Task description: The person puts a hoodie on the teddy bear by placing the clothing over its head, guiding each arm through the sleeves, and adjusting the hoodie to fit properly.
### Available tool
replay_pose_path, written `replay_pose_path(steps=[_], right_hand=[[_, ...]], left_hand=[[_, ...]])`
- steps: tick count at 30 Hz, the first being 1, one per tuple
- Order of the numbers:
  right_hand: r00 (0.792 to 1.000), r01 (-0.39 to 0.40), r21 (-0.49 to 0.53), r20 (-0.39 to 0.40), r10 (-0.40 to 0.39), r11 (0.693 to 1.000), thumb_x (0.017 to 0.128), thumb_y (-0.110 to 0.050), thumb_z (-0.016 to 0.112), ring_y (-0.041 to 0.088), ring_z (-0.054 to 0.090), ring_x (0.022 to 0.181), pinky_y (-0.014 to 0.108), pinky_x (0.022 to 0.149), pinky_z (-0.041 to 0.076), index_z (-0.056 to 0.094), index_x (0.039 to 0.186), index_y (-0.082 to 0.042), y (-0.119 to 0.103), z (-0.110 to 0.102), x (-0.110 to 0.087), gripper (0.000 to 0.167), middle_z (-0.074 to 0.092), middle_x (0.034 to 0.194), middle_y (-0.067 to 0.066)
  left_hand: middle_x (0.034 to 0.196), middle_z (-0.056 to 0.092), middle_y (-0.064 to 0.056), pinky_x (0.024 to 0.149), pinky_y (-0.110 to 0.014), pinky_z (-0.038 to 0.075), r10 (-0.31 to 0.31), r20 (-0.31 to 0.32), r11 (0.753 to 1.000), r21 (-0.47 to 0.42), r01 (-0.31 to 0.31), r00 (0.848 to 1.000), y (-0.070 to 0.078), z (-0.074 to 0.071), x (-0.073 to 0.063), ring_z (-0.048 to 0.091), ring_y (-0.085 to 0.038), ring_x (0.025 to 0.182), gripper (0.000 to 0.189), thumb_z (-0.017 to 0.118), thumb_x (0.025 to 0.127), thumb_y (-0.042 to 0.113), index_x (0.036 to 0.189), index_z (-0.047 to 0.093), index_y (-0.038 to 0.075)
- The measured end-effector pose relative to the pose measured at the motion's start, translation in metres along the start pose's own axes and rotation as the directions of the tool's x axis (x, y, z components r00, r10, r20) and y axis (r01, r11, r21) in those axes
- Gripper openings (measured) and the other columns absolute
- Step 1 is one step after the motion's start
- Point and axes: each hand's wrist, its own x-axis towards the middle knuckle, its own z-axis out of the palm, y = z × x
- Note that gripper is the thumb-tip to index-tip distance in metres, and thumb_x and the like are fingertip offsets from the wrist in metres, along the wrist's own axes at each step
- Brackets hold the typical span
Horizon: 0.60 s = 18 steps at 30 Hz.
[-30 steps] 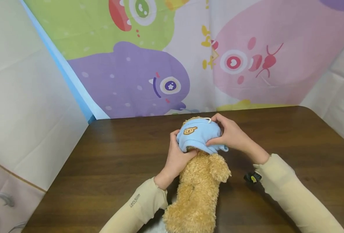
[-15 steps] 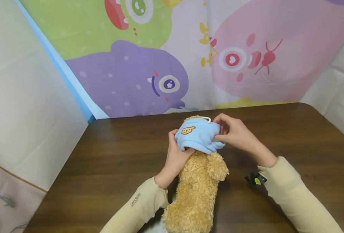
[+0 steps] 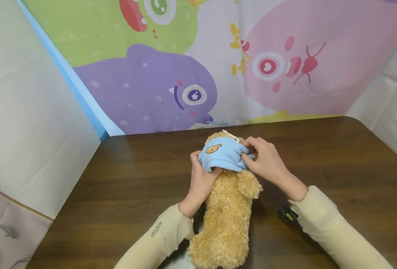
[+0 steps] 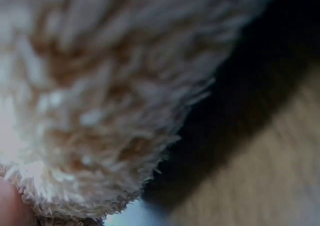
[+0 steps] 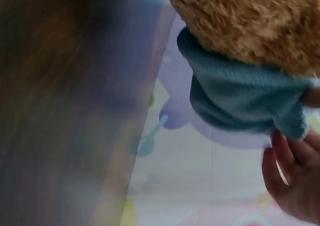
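A curly tan plush toy (image 3: 226, 209) lies lengthwise on the dark wooden table, one stubby limb (image 3: 250, 185) sticking out to its right. Bunched round its far end is a small light blue shirt (image 3: 223, 158) with a bear-face patch (image 3: 213, 148) and a white cord (image 3: 231, 135). My left hand (image 3: 199, 183) grips the shirt's left side, thumb at the lower hem against the fur. My right hand (image 3: 269, 158) pinches the shirt's right edge; the right wrist view shows fingers (image 5: 287, 161) at the blue cloth. Blurred fur (image 4: 110, 96) fills much of the left wrist view.
The brown table (image 3: 124, 194) extends to both sides of the toy. A cartoon-printed cloth (image 3: 171, 86) hangs behind it. A black object with a yellow mark (image 3: 287, 215) is by the right sleeve. Something pale (image 3: 181, 261) lies under the toy's near end.
My right hand has shifted left and closer in, taking a new pinch on the shirt's edge. The shirt's right side is gathered tighter, and the white cord has swung to the left.
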Motion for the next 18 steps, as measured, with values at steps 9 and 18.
replay_pose_path(steps=[9, 18], right_hand=[[0.998, -0.059, 0.172, 0.024, 0.055, 0.983, 0.069, -0.015, 0.079, 0.011, 0.05, 0.08, 0.027, 0.07, 0.045, 0.06, 0.089, -0.011, -0.004, -0.002, 0.0, 0.028, 0.054, 0.082, -0.001], [0.976, 0.146, 0.054, -0.169, -0.135, 0.988, 0.07, 0.002, 0.071, 0.017, 0.045, 0.079, 0.031, 0.07, 0.037, 0.053, 0.072, -0.009, -0.007, 0.013, -0.003, 0.022, 0.052, 0.074, 0.001]], left_hand=[[0.12, 0.045, -0.015, 0.089, -0.039, 0.04, 0.064, 0.026, 0.998, -0.016, -0.064, 0.998, 0.001, 0.0, 0.003, 0.05, -0.026, 0.106, 0.058, 0.07, 0.079, 0.014, 0.115, 0.025, 0.006], [0.119, 0.046, -0.015, 0.089, -0.039, 0.04, 0.071, 0.028, 0.997, 0.023, -0.071, 0.997, 0.002, -0.001, 0.003, 0.05, -0.026, 0.106, 0.062, 0.072, 0.077, 0.017, 0.116, 0.025, 0.006]])
